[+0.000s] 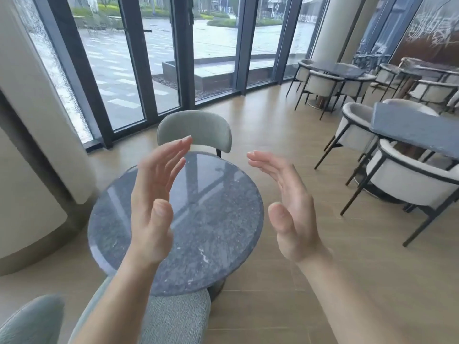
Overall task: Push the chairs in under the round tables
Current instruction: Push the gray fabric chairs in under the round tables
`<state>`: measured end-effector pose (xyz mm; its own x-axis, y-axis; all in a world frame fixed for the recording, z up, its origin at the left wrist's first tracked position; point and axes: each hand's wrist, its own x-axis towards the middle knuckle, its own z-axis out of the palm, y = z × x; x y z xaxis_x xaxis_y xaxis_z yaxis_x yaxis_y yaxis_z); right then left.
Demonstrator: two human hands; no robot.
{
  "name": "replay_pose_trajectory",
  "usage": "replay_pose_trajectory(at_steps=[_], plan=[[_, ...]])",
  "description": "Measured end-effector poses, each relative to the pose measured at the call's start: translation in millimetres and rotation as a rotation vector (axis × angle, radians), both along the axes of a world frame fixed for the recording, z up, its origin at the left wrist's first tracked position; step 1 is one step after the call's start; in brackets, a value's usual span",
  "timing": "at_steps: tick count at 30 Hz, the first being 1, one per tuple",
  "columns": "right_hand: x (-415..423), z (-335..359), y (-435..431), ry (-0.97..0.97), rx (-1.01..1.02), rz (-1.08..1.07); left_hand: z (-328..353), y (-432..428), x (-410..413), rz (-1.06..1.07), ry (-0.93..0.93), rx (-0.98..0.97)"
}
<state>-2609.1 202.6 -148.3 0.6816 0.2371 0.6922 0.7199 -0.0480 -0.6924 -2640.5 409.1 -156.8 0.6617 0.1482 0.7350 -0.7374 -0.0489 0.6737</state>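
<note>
The near chair (pixel 173 316) sits low at the near left with its seat partly under the round counter (pixel 218 219). It looks skewed toward the left, so a straight shove could, I judge, jam it against the dark pedestal or swing it toward the curved cream column (pixel 37 120) close by. The left hand (pixel 154 202) hovers above the stone top, fingers straight and spread, holding nothing. A hurried grab at the chair from that height might miss the backrest or pinch fingers against the counter's rim. The far chair (pixel 196 130) is already tucked against the far edge, and a hard push on the near one could jolt the counter into it. The right hand (pixel 288 207) is likewise apart and bare, palm facing the left one. The counter is polished speckled grey stone and reflects the tall glass doors (pixel 124 58). The wood-plank floor (pixel 285 135) looks smooth, so chair legs may slide fast. At the right stand white tub chairs (pixel 409 180) around other tables.
</note>
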Motion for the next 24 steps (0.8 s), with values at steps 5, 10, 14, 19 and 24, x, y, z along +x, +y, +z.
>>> replay_pose_trajectory(at_steps=[5, 10, 14, 19, 24], plan=[[93.7, 14.8, -47.6, -0.027, 0.014, -0.030, 21.2, -44.8, 100.8, -0.007, -0.012, 0.006], [197.5, 0.4, -102.4, -0.026, 0.041, 0.016, 7.1, -101.6, 199.3, -0.001, 0.022, 0.041], [293.8, -1.5, -158.3, -0.037, 0.046, 0.056, 5.3, -158.4, 282.3, 0.053, 0.034, 0.061], [415.6, 23.2, -212.6, -0.060, 0.003, 0.164, 31.1, -218.1, 380.5, 0.161, -0.005, 0.039], [531.7, 38.0, -220.8, -0.085, 0.019, 0.284, 42.0, -240.2, 465.9, 0.270, -0.005, 0.029]])
